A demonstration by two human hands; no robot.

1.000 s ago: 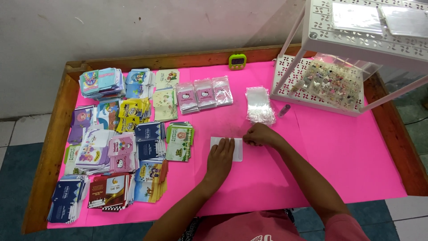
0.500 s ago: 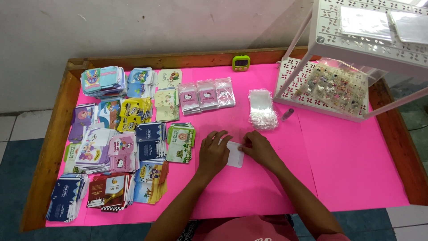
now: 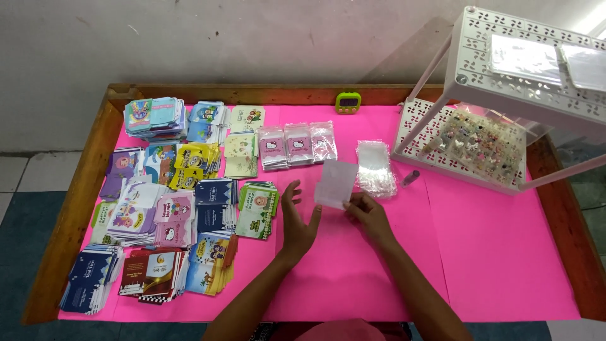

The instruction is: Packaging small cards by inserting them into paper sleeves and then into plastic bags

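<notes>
1. lifted since half a second ago, the clear plastic sleeve point(image 3: 336, 183) now stands up off the pink table cover point(image 3: 492, 252) instead of lying flat under both hands.
2. right hand point(image 3: 368, 215) pinches the sleeve's lower edge, just in front of the stack of clear sleeves point(image 3: 375, 167).
3. left hand point(image 3: 298, 218) is open, fingers spread, just left of the sleeve and apart from it.
4. card stacks point(image 3: 170, 208) lie well left of the sleeve stack; a white rack point(image 3: 505, 95) stands to its right.
</notes>
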